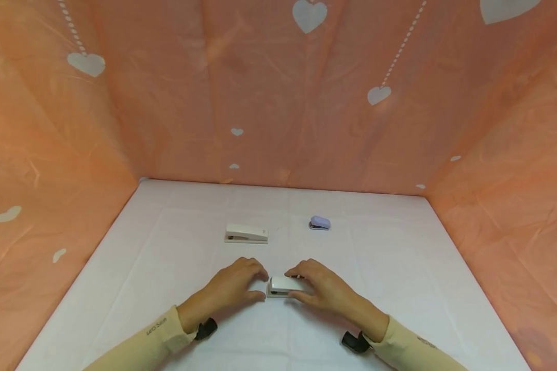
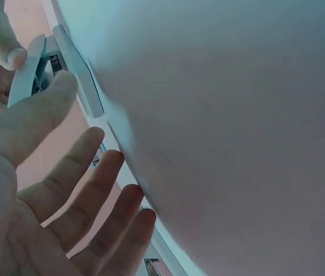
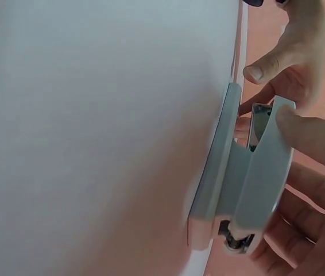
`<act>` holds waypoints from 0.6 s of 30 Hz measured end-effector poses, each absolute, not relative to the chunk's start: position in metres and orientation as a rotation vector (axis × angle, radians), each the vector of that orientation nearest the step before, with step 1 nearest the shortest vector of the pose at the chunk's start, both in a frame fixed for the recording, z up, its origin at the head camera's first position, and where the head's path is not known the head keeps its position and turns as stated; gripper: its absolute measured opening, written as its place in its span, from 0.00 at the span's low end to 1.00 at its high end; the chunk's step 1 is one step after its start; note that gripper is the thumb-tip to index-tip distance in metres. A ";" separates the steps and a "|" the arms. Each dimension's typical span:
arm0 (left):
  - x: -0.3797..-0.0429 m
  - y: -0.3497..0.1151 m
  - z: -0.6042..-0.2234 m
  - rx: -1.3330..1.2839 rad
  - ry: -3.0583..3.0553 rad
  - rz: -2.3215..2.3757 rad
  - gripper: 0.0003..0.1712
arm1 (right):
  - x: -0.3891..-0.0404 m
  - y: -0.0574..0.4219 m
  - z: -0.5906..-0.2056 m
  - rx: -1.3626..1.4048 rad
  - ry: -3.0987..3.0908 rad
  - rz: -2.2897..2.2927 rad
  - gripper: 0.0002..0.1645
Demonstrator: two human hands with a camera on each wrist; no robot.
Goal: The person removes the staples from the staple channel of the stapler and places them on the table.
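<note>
A white stapler [image 1: 280, 284] sits on the white tabletop close to the person, its front end toward the left hand. The right hand [image 1: 322, 288] grips it from the right; in the right wrist view the thumb lies on the stapler's upper arm [image 3: 266, 172] and the other fingers are on the far side. Just off the stapler's left end is the left hand [image 1: 234, 282], thumb and fingers spread and holding nothing. The left wrist view shows its fingers [image 2: 82, 201] relaxed, close to the table.
Farther back lies another white stapler [image 1: 247, 233], left of centre. A small purple stapler [image 1: 320, 222] rests to its right. Orange cloth walls [image 1: 278, 103] with pale hearts enclose the white table [image 1: 399, 257] at the back and both sides.
</note>
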State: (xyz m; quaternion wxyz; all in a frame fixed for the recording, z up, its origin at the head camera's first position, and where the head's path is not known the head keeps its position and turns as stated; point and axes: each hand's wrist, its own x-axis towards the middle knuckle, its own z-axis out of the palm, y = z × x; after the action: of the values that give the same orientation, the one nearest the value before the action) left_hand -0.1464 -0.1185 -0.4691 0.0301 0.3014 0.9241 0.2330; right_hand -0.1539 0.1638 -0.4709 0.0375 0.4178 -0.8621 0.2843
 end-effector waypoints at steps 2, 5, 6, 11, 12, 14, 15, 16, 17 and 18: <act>-0.146 -0.117 -0.469 0.935 2.864 0.690 0.19 | -0.155 0.162 -0.470 1.280 -2.665 0.864 0.23; -0.146 -0.114 -0.469 0.951 2.891 0.638 0.18 | -0.156 0.159 -0.470 1.277 -2.708 0.864 0.22; -0.146 -0.113 -0.469 0.955 2.899 0.624 0.18 | -0.156 0.158 -0.470 1.279 -2.721 0.866 0.22; -0.148 -0.110 -0.471 0.951 2.933 0.598 0.17 | -0.158 0.154 -0.472 1.274 -2.765 0.923 0.19; -0.148 -0.110 -0.471 0.952 2.939 0.599 0.17 | -0.159 0.154 -0.472 1.270 -2.771 0.942 0.19; -0.148 -0.109 -0.472 0.952 2.949 0.604 0.17 | -0.160 0.153 -0.472 1.268 -2.773 0.976 0.19; -0.148 -0.109 -0.472 0.952 2.953 0.604 0.17 | -0.161 0.153 -0.473 1.266 -2.777 0.994 0.20; -0.148 -0.109 -0.472 0.952 2.956 0.603 0.18 | -0.161 0.152 -0.473 1.266 -2.780 1.012 0.20; -0.148 -0.109 -0.472 0.951 2.958 0.602 0.18 | -0.162 0.152 -0.473 1.263 -2.785 1.026 0.20; -0.148 -0.109 -0.472 0.950 2.959 0.601 0.18 | -0.162 0.152 -0.474 1.258 -2.789 1.037 0.20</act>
State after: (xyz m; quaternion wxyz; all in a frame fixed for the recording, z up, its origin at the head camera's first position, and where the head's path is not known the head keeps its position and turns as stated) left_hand -0.1482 -0.1089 -0.4718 -0.0118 0.3000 0.9348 0.1898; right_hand -0.1619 0.1521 -0.4740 -0.0446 0.3891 -0.8625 0.3205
